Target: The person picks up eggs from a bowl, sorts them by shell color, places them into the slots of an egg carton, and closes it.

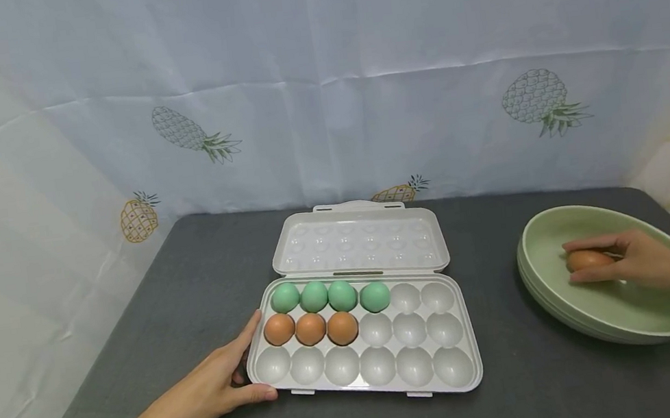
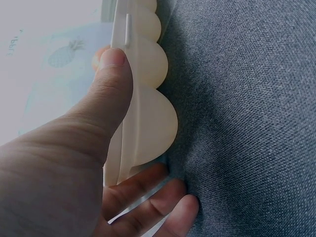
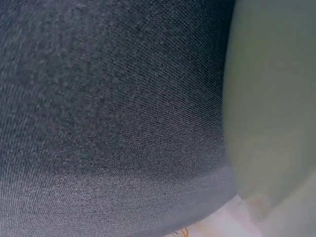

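Note:
A white plastic egg tray [image 1: 380,367] lies with its lid [image 1: 358,241] folded back. Several green eggs [image 1: 342,296] fill the left of its back row, and three brown eggs [image 1: 311,329] sit at the left of the middle row. My left hand [image 1: 218,381] grips the tray's left end; in the left wrist view the thumb [image 2: 111,84] lies along the rim and the fingers bend beneath the side. Over at the right, my right hand [image 1: 651,262] pinches a brown egg [image 1: 589,259] inside a wide light green bowl [image 1: 552,239]. The right wrist view does not show that hand.
Beneath the bowl shows another rim, as if bowls are stacked. Everything stands on a dark grey cloth-like tabletop [image 1: 212,278]. A pale curtain [image 1: 316,45] printed with pineapples hangs behind and along the sides.

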